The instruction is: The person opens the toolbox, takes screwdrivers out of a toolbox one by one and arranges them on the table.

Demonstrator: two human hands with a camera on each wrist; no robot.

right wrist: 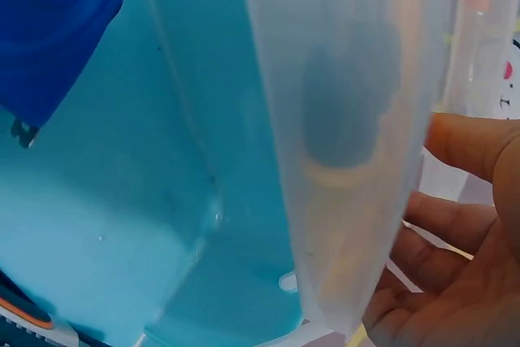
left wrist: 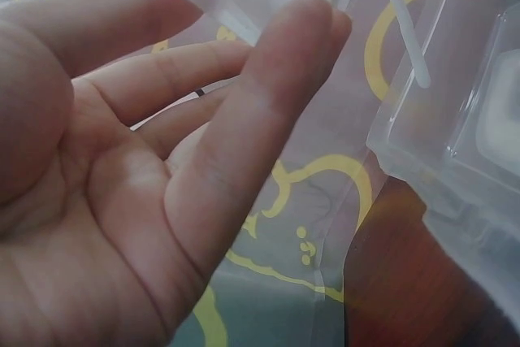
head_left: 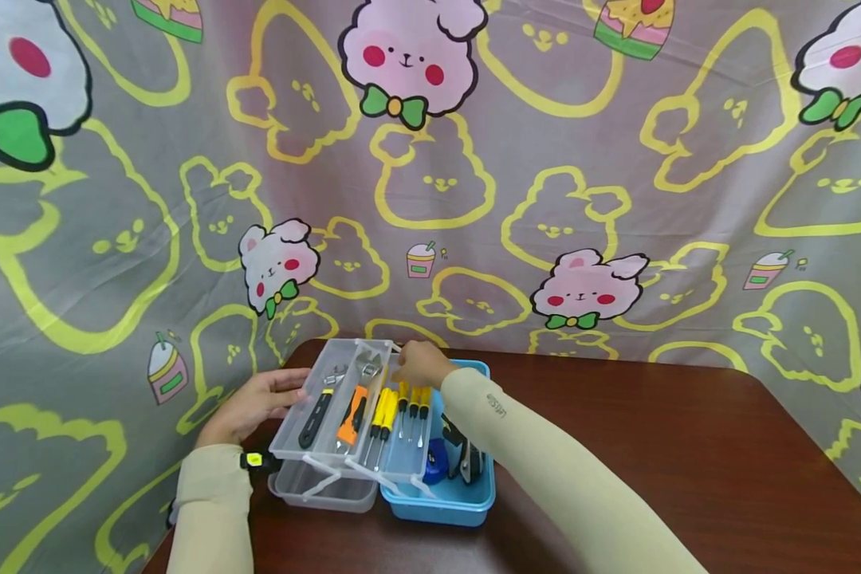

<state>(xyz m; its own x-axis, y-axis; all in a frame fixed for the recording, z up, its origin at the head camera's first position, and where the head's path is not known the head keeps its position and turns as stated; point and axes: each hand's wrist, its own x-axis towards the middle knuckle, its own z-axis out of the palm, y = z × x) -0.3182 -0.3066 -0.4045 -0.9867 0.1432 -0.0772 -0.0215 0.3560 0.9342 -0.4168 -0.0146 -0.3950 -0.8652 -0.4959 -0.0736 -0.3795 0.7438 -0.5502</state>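
Two linked clear plastic trays [head_left: 316,453] stand raised over a blue toolbox [head_left: 438,513]. My left hand [head_left: 258,402] holds the left tray's outer edge, thumb above and fingers below; in the left wrist view that hand [left wrist: 162,152] is close up around the edge. At the far end of the trays my right hand [head_left: 423,364] grips the tray wall; the right wrist view shows its thumb and fingers [right wrist: 455,225] against the translucent plastic [right wrist: 349,225]. In the trays lie a black-handled wrench [head_left: 317,418], an orange-and-black handled tool [head_left: 352,414] and several yellow-handled screwdrivers [head_left: 383,414].
Inside the blue box are a blue tape measure [head_left: 436,461] and a dark metal tool [head_left: 469,462]. The clear lid [head_left: 330,494] lies folded out to the left. A brown table [head_left: 653,446] extends right; a patterned curtain [head_left: 473,255] hangs behind and at left.
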